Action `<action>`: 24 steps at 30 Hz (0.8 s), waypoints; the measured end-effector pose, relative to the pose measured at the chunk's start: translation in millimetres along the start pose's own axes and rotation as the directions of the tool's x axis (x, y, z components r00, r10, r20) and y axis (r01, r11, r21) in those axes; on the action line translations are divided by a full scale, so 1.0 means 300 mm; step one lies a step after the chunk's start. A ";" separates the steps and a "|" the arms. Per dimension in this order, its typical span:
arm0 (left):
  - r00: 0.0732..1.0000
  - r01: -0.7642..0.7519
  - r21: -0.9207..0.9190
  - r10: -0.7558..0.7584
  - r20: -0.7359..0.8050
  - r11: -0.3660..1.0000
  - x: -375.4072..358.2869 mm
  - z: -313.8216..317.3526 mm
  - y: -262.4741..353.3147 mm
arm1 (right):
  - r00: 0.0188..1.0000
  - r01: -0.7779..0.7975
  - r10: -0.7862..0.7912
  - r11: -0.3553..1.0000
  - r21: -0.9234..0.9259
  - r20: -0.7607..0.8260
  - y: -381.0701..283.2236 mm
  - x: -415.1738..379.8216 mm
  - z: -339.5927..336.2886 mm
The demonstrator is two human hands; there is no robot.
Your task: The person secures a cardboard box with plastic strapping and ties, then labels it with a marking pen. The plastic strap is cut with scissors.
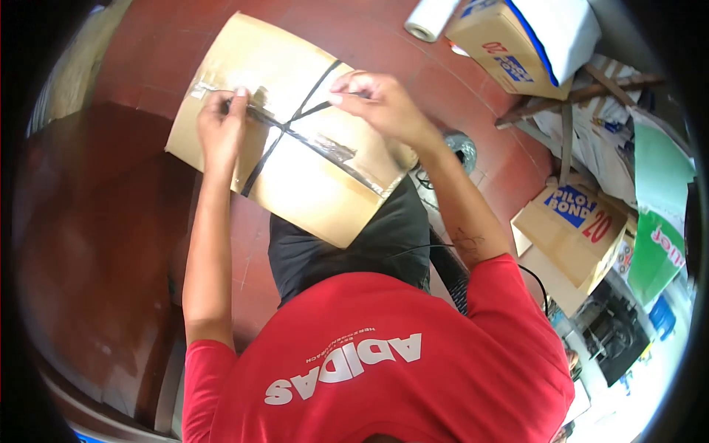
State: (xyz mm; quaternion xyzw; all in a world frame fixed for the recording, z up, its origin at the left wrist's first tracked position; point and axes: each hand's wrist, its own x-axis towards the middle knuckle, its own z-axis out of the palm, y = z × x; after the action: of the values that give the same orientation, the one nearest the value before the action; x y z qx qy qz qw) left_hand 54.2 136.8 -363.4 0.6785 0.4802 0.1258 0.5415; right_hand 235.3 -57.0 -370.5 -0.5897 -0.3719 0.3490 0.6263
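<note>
A brown cardboard box (281,177) rests at my lap, tilted, with clear tape across its top. Black strap (310,92) runs over the box both ways and crosses near its middle. My left hand (223,122) is closed, pinching one length of the strap left of the crossing. On the other side my right hand (377,103) pinches another length of it, slightly above the box top. Both lengths look stretched between the crossing and my fingers.
A roll of clear plastic (464,151) stands beyond my right forearm. Two printed cartons (480,44) (576,236) sit to the right, near wooden slats (567,133). A white roll (425,26) lies on the red tiled floor (354,33). Dark brown furniture (96,221) fills the left side.
</note>
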 end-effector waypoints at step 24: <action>0.985 -0.170 -0.596 0.126 -0.115 0.785 0.589 -0.600 0.185 | 0.955 -0.286 0.216 0.858 0.426 0.204 0.007 0.584 -0.516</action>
State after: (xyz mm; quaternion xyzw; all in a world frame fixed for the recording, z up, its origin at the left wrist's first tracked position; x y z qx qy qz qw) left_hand 48.0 389.1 -308.9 0.5015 0.3788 0.3374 0.7008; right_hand 455.0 22.4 -367.5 -0.4440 -0.2463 0.5474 0.6653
